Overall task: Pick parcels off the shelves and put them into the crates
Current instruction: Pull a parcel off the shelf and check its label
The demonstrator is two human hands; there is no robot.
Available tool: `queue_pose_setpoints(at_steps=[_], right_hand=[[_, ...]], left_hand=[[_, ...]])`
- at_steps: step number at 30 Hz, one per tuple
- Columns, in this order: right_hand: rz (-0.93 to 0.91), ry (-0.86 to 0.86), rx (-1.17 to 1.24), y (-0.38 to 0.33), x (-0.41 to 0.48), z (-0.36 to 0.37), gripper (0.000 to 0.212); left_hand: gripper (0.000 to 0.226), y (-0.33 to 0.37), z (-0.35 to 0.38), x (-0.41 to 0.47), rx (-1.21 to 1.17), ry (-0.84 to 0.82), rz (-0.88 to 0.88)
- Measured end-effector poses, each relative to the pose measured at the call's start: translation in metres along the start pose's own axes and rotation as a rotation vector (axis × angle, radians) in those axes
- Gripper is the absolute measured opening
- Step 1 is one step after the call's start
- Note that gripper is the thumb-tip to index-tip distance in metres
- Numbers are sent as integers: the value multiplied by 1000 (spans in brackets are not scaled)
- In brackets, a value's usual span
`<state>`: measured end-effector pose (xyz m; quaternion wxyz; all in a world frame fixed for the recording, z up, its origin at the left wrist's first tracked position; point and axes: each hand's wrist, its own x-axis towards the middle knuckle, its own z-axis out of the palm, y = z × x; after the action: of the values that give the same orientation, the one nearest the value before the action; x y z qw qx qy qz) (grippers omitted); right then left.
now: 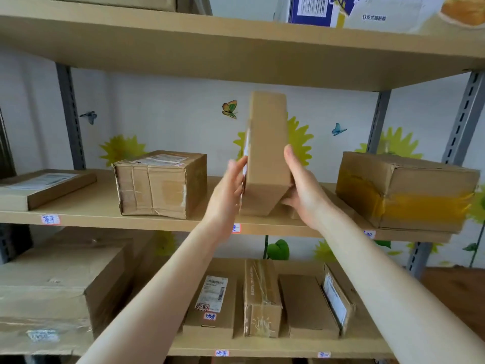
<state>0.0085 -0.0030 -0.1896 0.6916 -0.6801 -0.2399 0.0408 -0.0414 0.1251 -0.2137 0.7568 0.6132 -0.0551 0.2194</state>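
I see the parcel (267,153) standing on end, slightly tilted, at the middle shelf (105,219), between a taped box (160,185) and a yellow-taped box (404,193). My left hand (228,190) lays straight fingers against its left face, grip wide. My right hand (304,190) has its grip around the lower right edge.

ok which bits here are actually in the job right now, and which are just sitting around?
In the job:
- upright parcel, held between left hand and right hand at the middle shelf

Lying about:
- taped box, flat parcel, yellow-taped box
- small parcels on the lower shelf
- printed carton up top

No crate in view.
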Motion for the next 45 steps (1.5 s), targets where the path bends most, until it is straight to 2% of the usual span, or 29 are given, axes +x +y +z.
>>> queue_pose_setpoints(at_steps=[2, 5, 7, 12, 14, 15, 17, 18, 21, 23, 25, 27, 29, 30, 35, 38, 42, 45], right_hand=[[-24, -17, 133, -4, 1, 1, 64], [-34, 1, 437, -2, 0, -5, 45], [-17, -29, 583, 5, -2, -8, 38], [-37, -54, 690, 30, -8, -5, 25], [-26, -39, 728, 37, -12, -7, 25], [-23, -30, 748, 41, -13, -9, 26], [-12, -33, 792, 46, -16, -14, 31], [-7, -36, 792, 49, -17, -16, 32], [-62, 13, 705, 50, -24, -20, 35], [-99, 132, 642, 52, -32, -24, 34], [-93, 234, 581, 51, -43, -29, 25], [-71, 287, 466, 51, -58, -35, 40], [-79, 354, 354, 53, -76, -41, 58], [-85, 397, 325, 55, -87, -44, 60], [-99, 657, 384, 79, -161, -75, 46], [-71, 867, 443, 99, -223, -106, 49], [-38, 1111, 419, 131, -315, -155, 37], [32, 1258, 392, 150, -377, -189, 36]], left_hand=[[34, -2, -1, -3, 171, -22, 147], [37, -4, -10, -3, 207, 22, 246], [39, -3, -15, -3, 219, 83, 270], [26, -7, -22, -2, 461, 169, 258], [38, -8, -27, -1, 560, 195, 234], [57, -10, -30, 1, 550, 206, 190], [84, -9, -34, -2, 398, 210, 42], [83, -8, -34, -4, 329, 214, 5], [53, -12, -35, -7, 202, 320, 17], [31, -17, -36, -9, 126, 374, 48], [16, -24, -33, -12, 83, 370, 64], [6, -32, -24, -18, 65, 349, 65], [14, -38, -10, -25, 44, 318, 65], [17, -41, -3, -28, 36, 300, 68], [20, -72, 48, -64, 25, 139, 49], [18, -106, 91, -107, 18, -38, 9], [12, -159, 159, -174, 30, -275, -93], [5, -195, 206, -215, 44, -437, -165]])
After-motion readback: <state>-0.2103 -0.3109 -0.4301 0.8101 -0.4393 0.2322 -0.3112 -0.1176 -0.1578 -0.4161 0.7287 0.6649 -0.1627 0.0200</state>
